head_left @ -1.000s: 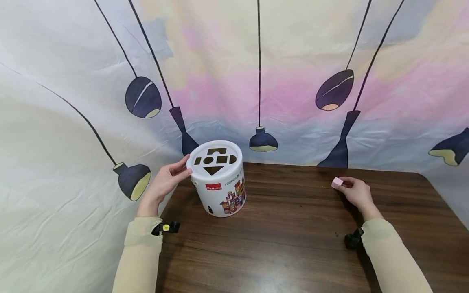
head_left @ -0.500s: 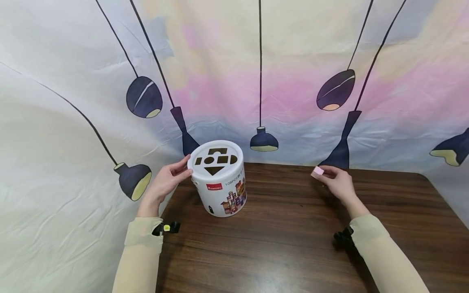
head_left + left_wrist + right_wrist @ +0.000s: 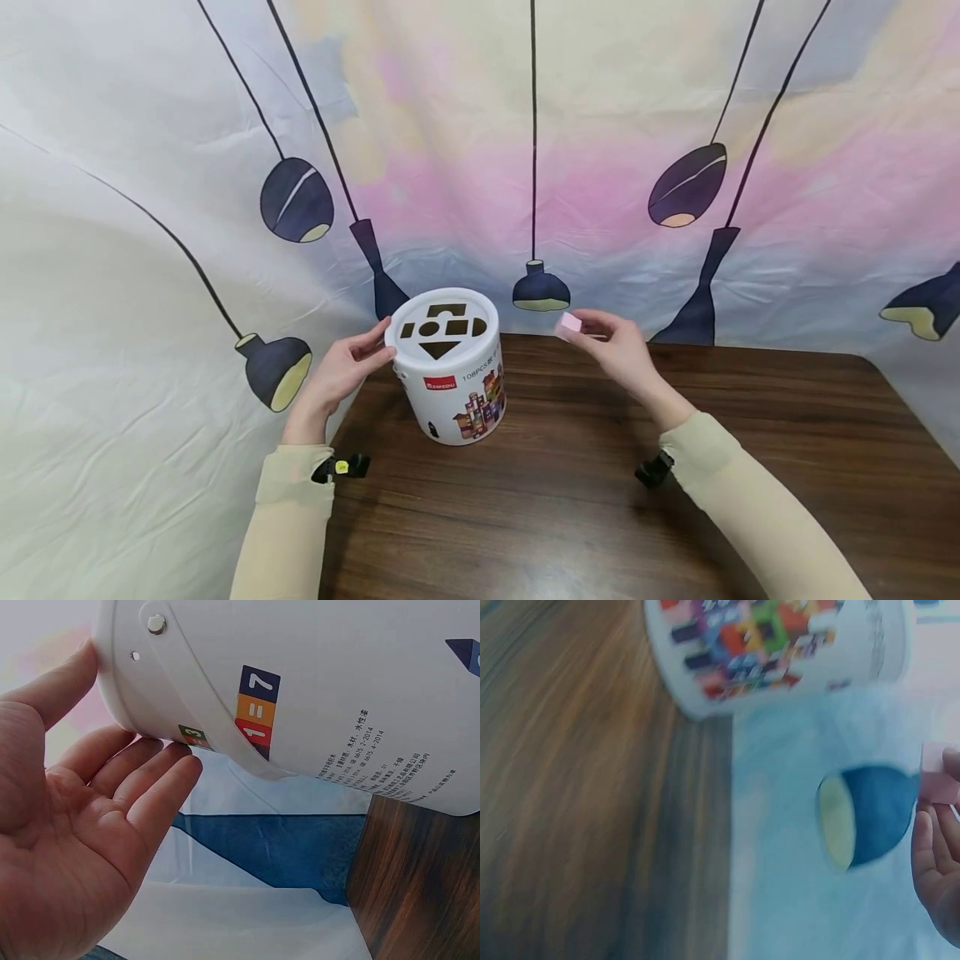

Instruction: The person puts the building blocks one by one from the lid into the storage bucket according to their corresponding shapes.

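A white bucket (image 3: 442,408) with a shape-sorter lid (image 3: 459,350) stands upright on the table, printed with coloured blocks. The lid has cut-out holes, among them a triangle, a circle and a square. My left hand (image 3: 347,367) rests its thumb and fingertips against the lid's left edge. The left wrist view shows the left palm (image 3: 82,825) with fairly straight fingers at the rim, beside the bucket's strap handle (image 3: 202,697). To the right of the bucket, my right hand (image 3: 618,350) pinches a small pink block (image 3: 570,323) between thumb and fingers, raised above the tabletop.
The dark wood table (image 3: 555,500) reaches back to a cloth backdrop (image 3: 600,192) painted with hanging lamps. Each wrist wears a black camera mount, such as the left one (image 3: 341,467). The right wrist view is blurred.
My right hand has moved left and rises with the pink block, from the table's right side toward the bucket. The left hand and bucket stay in place.
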The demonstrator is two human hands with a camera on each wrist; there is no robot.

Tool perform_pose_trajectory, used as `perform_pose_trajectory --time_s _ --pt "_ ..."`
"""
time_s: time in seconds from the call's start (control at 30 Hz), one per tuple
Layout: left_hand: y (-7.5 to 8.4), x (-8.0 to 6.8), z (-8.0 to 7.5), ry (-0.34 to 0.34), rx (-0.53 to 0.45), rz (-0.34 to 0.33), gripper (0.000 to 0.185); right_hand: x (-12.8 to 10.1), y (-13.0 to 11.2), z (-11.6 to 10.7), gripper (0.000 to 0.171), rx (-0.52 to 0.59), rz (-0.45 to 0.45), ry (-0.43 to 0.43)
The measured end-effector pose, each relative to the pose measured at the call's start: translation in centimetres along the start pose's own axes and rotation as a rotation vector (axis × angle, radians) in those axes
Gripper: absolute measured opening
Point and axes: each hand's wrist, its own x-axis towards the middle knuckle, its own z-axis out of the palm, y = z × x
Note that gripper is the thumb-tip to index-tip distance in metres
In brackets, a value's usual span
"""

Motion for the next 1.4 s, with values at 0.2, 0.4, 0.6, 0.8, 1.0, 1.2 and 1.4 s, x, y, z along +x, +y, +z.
perform_pose_trajectory --time_s 0.2,0.4,0.6,0.8,1.0,1.2,1.4 --pt "0.4 -0.2 -0.1 -0.017 -0.008 0.008 0.065 0.8 -3.1 2.4 0.045 0.034 -0.11 -0.017" --pt "0.5 -0.1 -0.2 -0.018 0.006 0.007 0.066 1.4 -5.5 4.7 0.043 0.062 -0.154 -0.034" --pt "0.3 -0.1 -0.3 -0.01 0.023 -0.01 0.068 2.2 -7.9 7.0 0.041 0.066 -0.206 -0.106" --pt "0.1 0.0 -0.3 -0.016 0.009 -0.013 0.069 3.1 -9.3 9.2 0.042 -0.006 -0.213 -0.177" --pt "0.0 0.0 -0.3 -0.019 -0.007 -0.015 0.068 4.1 -9.7 10.4 0.042 -0.047 -0.151 -0.213" --pt "-0.1 0.0 -0.3 -0.015 0.0 -0.018 0.069 5.0 -10.2 10.9 0.044 -0.092 -0.136 -0.24" --pt "-0.1 0.0 -0.3 -0.008 0.009 -0.019 0.069 5.5 -10.2 11.4 0.043 -0.165 -0.153 -0.266"
